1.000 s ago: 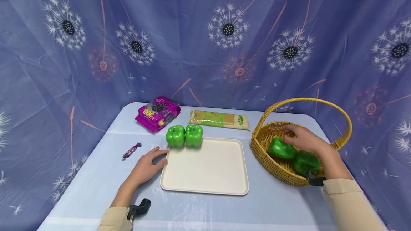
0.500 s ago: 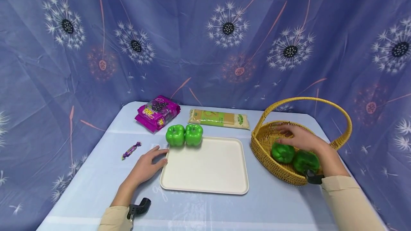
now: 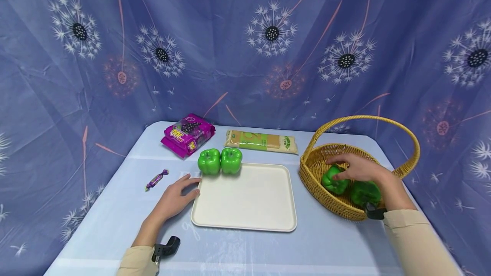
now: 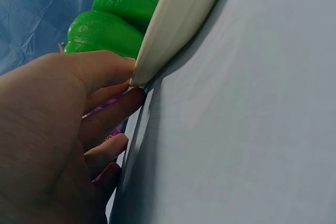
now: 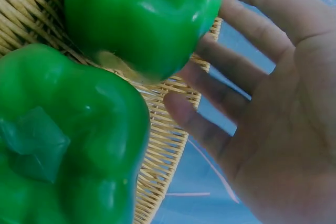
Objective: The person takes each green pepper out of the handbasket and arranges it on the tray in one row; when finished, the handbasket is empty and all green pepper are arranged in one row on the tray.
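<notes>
In the head view, my right hand (image 3: 356,168) is inside the yellow wicker basket (image 3: 324,197), its thumb and fingers round a green bell pepper (image 3: 334,180). The right wrist view shows the fingers behind this green bell pepper (image 5: 142,30), with the thumb at its upper edge. A second green bell pepper (image 3: 364,193) lies beside it, partly under my wrist. My left hand (image 3: 175,197) rests at the left edge of the cream tray (image 3: 247,199), fingers loosely extended and fingertips at the rim. Two more green bell peppers (image 3: 209,162) stand side by side at the tray's back left corner.
A purple snack bag (image 3: 189,134) lies at the back left of the table, with a small wrapped candy (image 3: 156,180) nearer the front. Behind the tray lies a long yellow-green packet (image 3: 261,141). The basket's tall handle (image 3: 368,117) arches over my right hand.
The bell pepper at my right hand has turned and shifted a little within the basket, and the fingers have lowered round it. My left hand and the tray have stayed put.
</notes>
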The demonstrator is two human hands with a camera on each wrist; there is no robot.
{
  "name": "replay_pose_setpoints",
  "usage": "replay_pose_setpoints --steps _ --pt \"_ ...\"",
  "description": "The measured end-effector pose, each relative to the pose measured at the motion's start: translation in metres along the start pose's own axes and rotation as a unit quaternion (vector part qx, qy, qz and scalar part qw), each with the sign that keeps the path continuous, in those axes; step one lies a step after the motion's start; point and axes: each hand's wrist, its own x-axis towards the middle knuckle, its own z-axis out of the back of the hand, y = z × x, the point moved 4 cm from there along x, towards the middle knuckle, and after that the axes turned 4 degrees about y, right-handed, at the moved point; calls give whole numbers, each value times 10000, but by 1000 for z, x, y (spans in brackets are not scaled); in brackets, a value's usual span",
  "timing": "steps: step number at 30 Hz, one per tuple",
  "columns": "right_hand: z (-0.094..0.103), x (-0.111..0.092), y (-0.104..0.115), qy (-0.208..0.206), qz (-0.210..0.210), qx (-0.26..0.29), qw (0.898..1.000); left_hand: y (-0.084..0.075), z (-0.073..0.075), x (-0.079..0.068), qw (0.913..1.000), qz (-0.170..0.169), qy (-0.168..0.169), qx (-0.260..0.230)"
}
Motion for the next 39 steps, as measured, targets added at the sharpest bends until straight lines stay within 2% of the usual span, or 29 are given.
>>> replay_pose_setpoints --steps 7,16,22,32,39 --pt "1 -1 -2 20 -354 -167 9992 -2 1 1 10000 -3 -18 26" --pt "-4 0 -4 182 -332 -304 9988 -1 1 -1 10000 1 5 -7" --pt "-1 -2 -6 116 -501 68 9987 -2 1 0 10000 -24 -11 0" --pt "1 -2 -4 -114 -305 286 9991 -4 1 -2 10000 -18 -12 -12" --pt "0 -4 -5 -186 -125 773 9968 -3 1 -2 10000 -67 -42 -14"
